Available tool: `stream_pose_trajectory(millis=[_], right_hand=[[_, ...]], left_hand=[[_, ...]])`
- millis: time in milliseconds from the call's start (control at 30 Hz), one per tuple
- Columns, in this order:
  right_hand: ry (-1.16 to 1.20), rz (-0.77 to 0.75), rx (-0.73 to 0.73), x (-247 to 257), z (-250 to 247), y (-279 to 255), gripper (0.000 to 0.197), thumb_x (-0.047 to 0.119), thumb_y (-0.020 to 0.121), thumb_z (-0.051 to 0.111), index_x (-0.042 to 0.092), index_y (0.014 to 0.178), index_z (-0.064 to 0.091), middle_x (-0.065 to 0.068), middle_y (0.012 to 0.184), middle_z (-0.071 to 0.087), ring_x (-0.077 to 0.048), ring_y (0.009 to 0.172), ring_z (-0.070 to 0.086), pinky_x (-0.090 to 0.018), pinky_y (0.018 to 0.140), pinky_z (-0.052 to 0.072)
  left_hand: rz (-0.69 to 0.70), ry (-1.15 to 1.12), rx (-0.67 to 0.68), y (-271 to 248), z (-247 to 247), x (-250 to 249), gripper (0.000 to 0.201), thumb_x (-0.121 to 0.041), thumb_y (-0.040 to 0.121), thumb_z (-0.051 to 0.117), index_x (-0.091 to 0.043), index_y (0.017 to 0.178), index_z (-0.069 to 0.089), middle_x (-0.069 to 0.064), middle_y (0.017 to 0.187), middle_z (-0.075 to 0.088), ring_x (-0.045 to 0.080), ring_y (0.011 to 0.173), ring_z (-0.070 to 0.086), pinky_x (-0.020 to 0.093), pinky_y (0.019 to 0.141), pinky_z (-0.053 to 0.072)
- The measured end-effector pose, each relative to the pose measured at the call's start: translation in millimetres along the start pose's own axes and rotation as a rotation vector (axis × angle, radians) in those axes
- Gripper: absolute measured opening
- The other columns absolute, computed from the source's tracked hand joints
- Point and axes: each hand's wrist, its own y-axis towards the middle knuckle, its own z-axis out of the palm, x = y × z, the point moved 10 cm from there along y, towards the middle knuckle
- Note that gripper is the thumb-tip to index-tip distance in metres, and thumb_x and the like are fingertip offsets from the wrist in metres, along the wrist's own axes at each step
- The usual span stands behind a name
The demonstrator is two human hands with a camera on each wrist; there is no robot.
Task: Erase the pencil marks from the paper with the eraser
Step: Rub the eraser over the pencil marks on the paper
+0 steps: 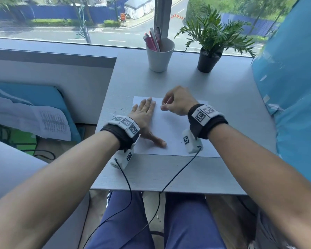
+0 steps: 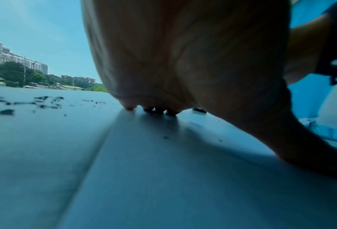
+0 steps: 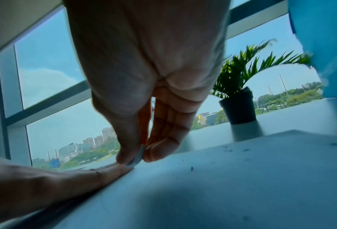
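A white sheet of paper (image 1: 171,130) lies flat in the middle of the grey table (image 1: 223,90). My left hand (image 1: 144,115) lies flat on the paper's left part, fingers straight and thumb spread; its palm (image 2: 183,54) fills the left wrist view. My right hand (image 1: 176,103) hovers over the paper's far edge and pinches a small pale eraser (image 3: 137,158) between thumb and fingers, its tip touching the paper (image 3: 222,186) beside my left fingertips. No pencil marks are readable on the sheet. Dark eraser crumbs (image 2: 46,102) lie on the table left of the paper.
A white cup of pens (image 1: 159,54) and a potted plant (image 1: 209,49) stand at the table's far edge by the window. A blue wrapped panel (image 1: 291,87) leans along the right. Cables run from both wrist units off the front edge.
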Motion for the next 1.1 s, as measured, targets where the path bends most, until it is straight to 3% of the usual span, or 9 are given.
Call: stream_pose_trajectory(millis=[167, 233, 333, 433, 600, 767, 867, 967, 1100], right_hand=[[0.01, 0.038, -0.06, -6, 10, 28, 0.013, 0.026, 0.075, 0.08, 0.016, 0.084, 0.079, 0.002, 0.079, 0.072, -0.01, 0.078, 0.064, -0.02, 0.074, 0.051], [0.032, 0.049, -0.091, -7, 14, 29, 0.012, 0.028, 0.076, 0.079, 0.017, 0.08, 0.078, 0.002, 0.077, 0.072, -0.012, 0.078, 0.065, -0.023, 0.076, 0.053], [0.005, 0.01, -0.034, -2, 21, 25, 0.014, 0.028, 0.076, 0.079, 0.015, 0.081, 0.078, 0.001, 0.078, 0.073, -0.01, 0.073, 0.064, -0.019, 0.068, 0.049], [0.032, 0.009, 0.015, -6, 17, 27, 0.015, 0.027, 0.074, 0.082, 0.015, 0.084, 0.079, 0.001, 0.077, 0.073, -0.006, 0.071, 0.063, -0.014, 0.062, 0.044], [0.054, 0.015, -0.078, -5, 11, 28, 0.012, 0.025, 0.075, 0.079, 0.014, 0.081, 0.078, 0.001, 0.076, 0.073, -0.007, 0.071, 0.064, -0.018, 0.067, 0.05], [-0.004, -0.13, 0.207, 21, 42, 8, 0.006, 0.024, 0.073, 0.08, 0.019, 0.075, 0.077, 0.013, 0.054, 0.06, 0.005, 0.048, 0.053, -0.013, 0.052, 0.04], [-0.014, -0.078, 0.068, 12, 20, 32, 0.017, 0.028, 0.076, 0.079, 0.015, 0.087, 0.079, 0.004, 0.076, 0.072, -0.001, 0.064, 0.06, -0.015, 0.065, 0.044], [-0.002, -0.077, -0.017, 12, 14, 34, 0.015, 0.025, 0.076, 0.079, 0.013, 0.085, 0.079, -0.001, 0.079, 0.074, -0.007, 0.07, 0.062, -0.019, 0.067, 0.049], [0.024, -0.205, 0.316, 30, 53, -1, 0.008, 0.021, 0.073, 0.081, 0.014, 0.074, 0.077, -0.002, 0.064, 0.069, -0.003, 0.049, 0.054, -0.02, 0.051, 0.045]], left_hand=[[-0.014, 0.025, 0.032, 0, -1, 1, 0.166, -0.091, 0.041, 0.07, -0.016, 0.154, -0.026, 0.002, 0.16, -0.034, 0.02, 0.148, -0.029, 0.046, 0.122, -0.013], [-0.021, 0.035, 0.037, 0, 0, 1, 0.166, -0.093, 0.04, 0.069, -0.019, 0.154, -0.026, 0.002, 0.159, -0.035, 0.021, 0.147, -0.03, 0.048, 0.121, -0.014], [-0.002, 0.014, 0.06, 0, -3, 3, 0.159, -0.092, 0.045, 0.068, -0.023, 0.155, -0.024, 0.003, 0.159, -0.035, 0.022, 0.148, -0.029, 0.048, 0.122, -0.012], [0.027, -0.008, 0.113, 0, -9, 9, 0.152, -0.079, 0.057, 0.076, -0.016, 0.155, -0.022, 0.004, 0.161, -0.032, 0.019, 0.149, -0.026, 0.044, 0.123, -0.011], [0.034, -0.013, 0.105, -3, -12, 12, 0.154, -0.074, 0.056, 0.08, -0.018, 0.155, -0.023, 0.003, 0.16, -0.034, 0.02, 0.148, -0.028, 0.037, 0.121, -0.015], [0.024, -0.026, 0.092, -2, -11, 15, 0.157, -0.078, 0.05, 0.08, -0.025, 0.155, -0.024, 0.005, 0.158, -0.036, 0.023, 0.146, -0.032, 0.032, 0.111, -0.018], [0.014, -0.006, 0.097, 0, -9, 17, 0.16, -0.079, 0.047, 0.08, -0.022, 0.155, -0.024, 0.003, 0.159, -0.035, 0.021, 0.147, -0.031, 0.033, 0.115, -0.017], [-0.004, 0.001, 0.108, 1, -10, 20, 0.163, -0.081, 0.045, 0.078, -0.018, 0.154, -0.026, 0.002, 0.159, -0.036, 0.02, 0.146, -0.032, 0.037, 0.12, -0.015], [0.006, 0.006, 0.121, 2, -7, 20, 0.165, -0.084, 0.044, 0.076, -0.017, 0.153, -0.028, 0.003, 0.158, -0.037, 0.02, 0.145, -0.033, 0.037, 0.121, -0.015]])
